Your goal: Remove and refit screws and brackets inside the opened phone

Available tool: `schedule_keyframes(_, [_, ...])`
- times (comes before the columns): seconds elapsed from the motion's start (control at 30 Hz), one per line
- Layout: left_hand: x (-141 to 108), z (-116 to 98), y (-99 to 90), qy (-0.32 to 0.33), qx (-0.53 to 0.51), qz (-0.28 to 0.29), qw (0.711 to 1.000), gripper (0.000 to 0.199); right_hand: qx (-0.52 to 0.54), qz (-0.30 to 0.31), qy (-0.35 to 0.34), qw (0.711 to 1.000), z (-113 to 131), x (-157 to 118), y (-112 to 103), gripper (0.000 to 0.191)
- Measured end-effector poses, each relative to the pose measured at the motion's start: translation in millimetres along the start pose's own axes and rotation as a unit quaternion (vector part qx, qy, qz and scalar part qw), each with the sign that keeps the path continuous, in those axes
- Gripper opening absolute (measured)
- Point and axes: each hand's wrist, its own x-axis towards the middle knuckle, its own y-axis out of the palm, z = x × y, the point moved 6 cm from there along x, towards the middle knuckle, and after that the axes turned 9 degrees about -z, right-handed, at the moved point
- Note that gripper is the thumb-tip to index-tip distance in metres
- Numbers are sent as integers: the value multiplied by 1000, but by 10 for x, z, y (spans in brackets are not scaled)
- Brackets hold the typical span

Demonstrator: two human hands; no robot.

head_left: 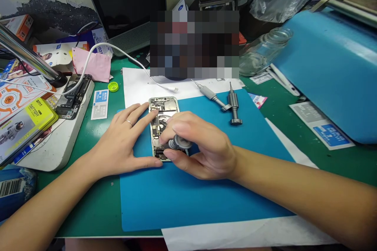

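Observation:
An opened smartphone [156, 125] with its inner boards bare lies on a blue mat [188, 200]. Along its left edge rests my left hand [126, 137], fingers spread, with the fingertips and thumb touching the frame. My right hand [203, 145] is closed around a small grey screwdriver [180, 142], held over the phone's lower half. The tip of that screwdriver and part of the phone are hidden behind my right fingers. Beyond the phone, two more grey screwdrivers lie at the mat's far edge, one lighter [208, 92] and one darker [233, 104].
At left, a second opened phone [73, 96] lies on a white block [78, 125], beside a yellow battery box [35, 119]. A white cable [118, 48] arcs over the table. A glass jar [265, 51] lies at the back right, near a blue sheet [326, 74]. Part of the background is pixelated.

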Motion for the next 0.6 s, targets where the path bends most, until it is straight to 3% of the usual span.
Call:
schedule_keyframes(0.2, [-4,0,2,-3,1,5,1000,102,-12,18,8,1000,6,18,-5,51])
schedule_keyframes(0.6, [2,-11,-7,-3,-14,12,1000,100,-14,18,3,1000,0,-8,-9,63])
